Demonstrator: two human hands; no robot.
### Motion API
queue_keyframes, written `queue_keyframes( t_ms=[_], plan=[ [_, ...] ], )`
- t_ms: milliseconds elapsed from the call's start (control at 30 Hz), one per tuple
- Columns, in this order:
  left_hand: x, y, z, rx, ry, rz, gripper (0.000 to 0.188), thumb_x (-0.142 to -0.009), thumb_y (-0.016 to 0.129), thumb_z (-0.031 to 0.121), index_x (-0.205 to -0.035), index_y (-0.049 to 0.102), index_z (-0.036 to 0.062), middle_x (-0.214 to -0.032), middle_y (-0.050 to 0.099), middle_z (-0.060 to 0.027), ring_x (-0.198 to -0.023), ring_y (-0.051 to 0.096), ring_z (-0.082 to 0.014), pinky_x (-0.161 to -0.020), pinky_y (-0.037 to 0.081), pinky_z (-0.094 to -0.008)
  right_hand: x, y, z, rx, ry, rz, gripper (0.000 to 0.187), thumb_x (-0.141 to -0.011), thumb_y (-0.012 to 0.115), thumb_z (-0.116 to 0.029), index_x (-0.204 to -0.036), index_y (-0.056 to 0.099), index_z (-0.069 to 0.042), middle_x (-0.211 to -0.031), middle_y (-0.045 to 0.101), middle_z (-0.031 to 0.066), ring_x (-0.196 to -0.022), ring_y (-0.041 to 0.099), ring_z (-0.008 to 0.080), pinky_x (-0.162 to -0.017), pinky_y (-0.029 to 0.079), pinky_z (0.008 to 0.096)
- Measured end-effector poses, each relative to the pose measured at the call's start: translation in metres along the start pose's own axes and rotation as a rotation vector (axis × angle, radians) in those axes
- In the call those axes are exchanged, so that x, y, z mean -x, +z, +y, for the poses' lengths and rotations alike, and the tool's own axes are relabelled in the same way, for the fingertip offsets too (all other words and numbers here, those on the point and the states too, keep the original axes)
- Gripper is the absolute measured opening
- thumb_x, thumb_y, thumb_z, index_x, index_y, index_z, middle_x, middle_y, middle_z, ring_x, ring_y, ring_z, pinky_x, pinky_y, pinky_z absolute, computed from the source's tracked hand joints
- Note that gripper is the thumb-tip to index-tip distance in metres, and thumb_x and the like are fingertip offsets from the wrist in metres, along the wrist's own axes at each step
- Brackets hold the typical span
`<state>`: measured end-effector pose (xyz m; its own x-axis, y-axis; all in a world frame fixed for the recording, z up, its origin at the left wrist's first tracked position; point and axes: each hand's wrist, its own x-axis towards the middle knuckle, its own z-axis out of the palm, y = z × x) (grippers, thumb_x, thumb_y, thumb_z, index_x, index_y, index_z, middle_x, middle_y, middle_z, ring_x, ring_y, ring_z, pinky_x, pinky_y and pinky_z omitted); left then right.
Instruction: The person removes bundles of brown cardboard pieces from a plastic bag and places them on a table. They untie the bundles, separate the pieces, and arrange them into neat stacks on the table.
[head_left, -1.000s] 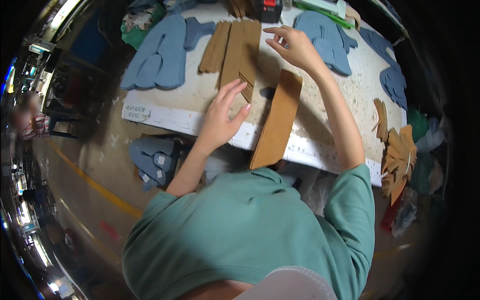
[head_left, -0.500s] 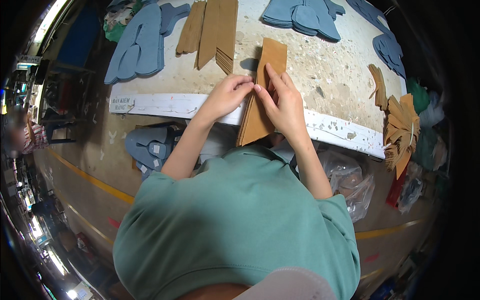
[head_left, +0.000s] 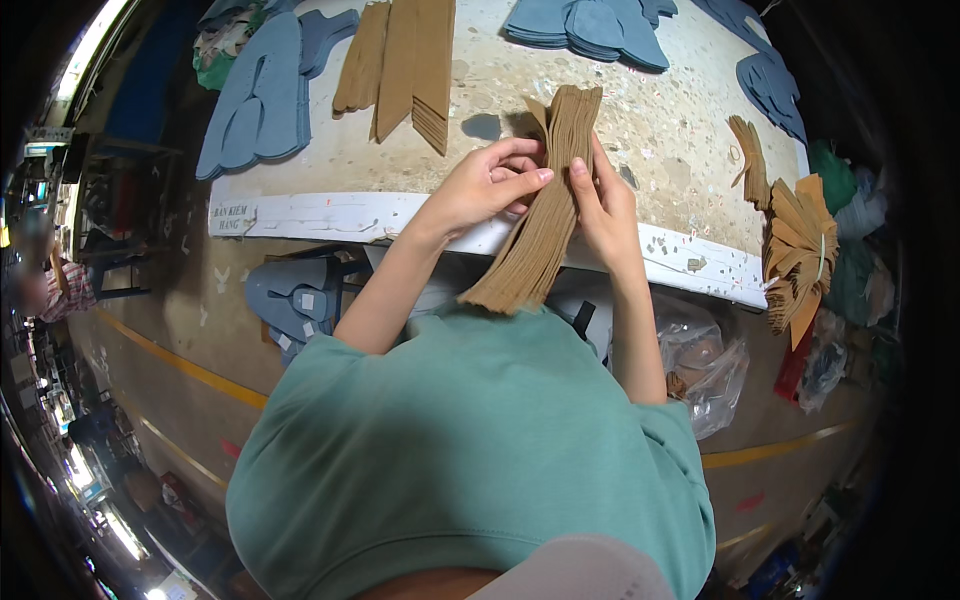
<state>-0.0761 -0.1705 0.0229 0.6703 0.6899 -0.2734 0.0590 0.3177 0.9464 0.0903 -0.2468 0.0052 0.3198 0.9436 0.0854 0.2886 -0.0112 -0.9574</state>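
Between my two hands is a stack of tan leather strips (head_left: 545, 225), turned so that its many layered edges face up. It lies across the front edge of the table, its lower end hanging over toward my shirt. My left hand (head_left: 495, 185) is closed on the stack's left side, thumb on the edges and fingers curled behind. On the right side my right hand (head_left: 602, 200) grips it, thumb on the edges and fingers along the outer face. One strip stands slightly apart at the upper left of the stack.
The worktable (head_left: 680, 170) has a white front rim. On it lie more tan strips (head_left: 400, 75), stacked blue-grey leather pieces (head_left: 262, 100), further blue pieces (head_left: 585, 35) and a small tan bundle (head_left: 750, 160). A tied tan bundle (head_left: 800, 250) hangs at the right corner. Below are blue pieces (head_left: 295, 295) and a clear plastic bag (head_left: 700, 365).
The stack has been turned from its flat tan face to its layered edges. My right hand has shifted from lying on the face to gripping the right side; my left now grips the left side.
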Motion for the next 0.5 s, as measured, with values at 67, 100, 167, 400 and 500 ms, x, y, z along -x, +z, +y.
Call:
queue_keyframes(
  t_ms=[67, 100, 167, 400, 500],
  plan=[
    [-0.0004, 0.0016, 0.0019, -0.129, 0.077, 0.003, 0.054, -0.086, 0.072, 0.019, -0.129, 0.047, -0.0020, -0.112, 0.059, -0.0063, -0.090, 0.058, -0.0095, -0.082, 0.049, -0.0260, -0.0009, 0.0022, 0.0063, -0.031, -0.070, 0.022, 0.058, -0.098, 0.052, -0.034, -0.141, 0.038, 0.002, -0.107, 0.065, 0.0222, -0.093, 0.063, 0.0204, -0.083, 0.048, 0.0314],
    [0.0000, 0.0031, 0.0015, -0.206, 0.091, -0.004, 0.055, -0.086, 0.072, 0.019, -0.129, 0.046, -0.0018, -0.113, 0.059, -0.0066, -0.091, 0.058, -0.0101, -0.084, 0.049, -0.0265, -0.0006, 0.0017, 0.0083, -0.046, -0.077, 0.034, 0.059, -0.098, 0.053, -0.034, -0.142, 0.037, 0.002, -0.106, 0.065, 0.0216, -0.092, 0.062, 0.0195, -0.083, 0.048, 0.0309],
    [0.0002, 0.0030, 0.0010, -0.346, 0.166, -0.023, 0.056, -0.085, 0.073, 0.019, -0.129, 0.046, -0.0015, -0.114, 0.058, -0.0072, -0.093, 0.058, -0.0112, -0.087, 0.048, -0.0277, 0.0003, 0.0018, 0.0104, -0.071, -0.049, 0.030, 0.060, -0.097, 0.055, -0.034, -0.141, 0.038, 0.002, -0.098, 0.065, 0.0178, -0.085, 0.060, 0.0170, -0.078, 0.048, 0.0295],
    [-0.0014, -0.0035, -0.0022, -0.173, 0.129, -0.060, 0.069, -0.080, 0.078, 0.028, -0.130, 0.043, -0.0044, -0.114, 0.059, -0.0150, -0.099, 0.059, -0.0176, -0.087, 0.049, -0.0319, -0.0008, 0.0059, 0.0072, -0.056, -0.035, 0.046, 0.064, -0.088, 0.067, -0.025, -0.139, 0.041, 0.003, -0.070, 0.052, 0.0043, -0.063, 0.044, 0.0094, -0.059, 0.043, 0.0250],
    [-0.0013, -0.0037, -0.0011, -0.122, 0.096, -0.061, 0.065, -0.081, 0.077, 0.022, -0.130, 0.043, -0.0037, -0.116, 0.057, -0.0123, -0.099, 0.058, -0.0150, -0.088, 0.048, -0.0301, -0.0015, 0.0062, 0.0069, -0.069, -0.045, 0.065, 0.064, -0.086, 0.069, -0.021, -0.138, 0.042, 0.003, -0.067, 0.050, 0.0031, -0.060, 0.043, 0.0086, -0.057, 0.041, 0.0243]
  ],
)
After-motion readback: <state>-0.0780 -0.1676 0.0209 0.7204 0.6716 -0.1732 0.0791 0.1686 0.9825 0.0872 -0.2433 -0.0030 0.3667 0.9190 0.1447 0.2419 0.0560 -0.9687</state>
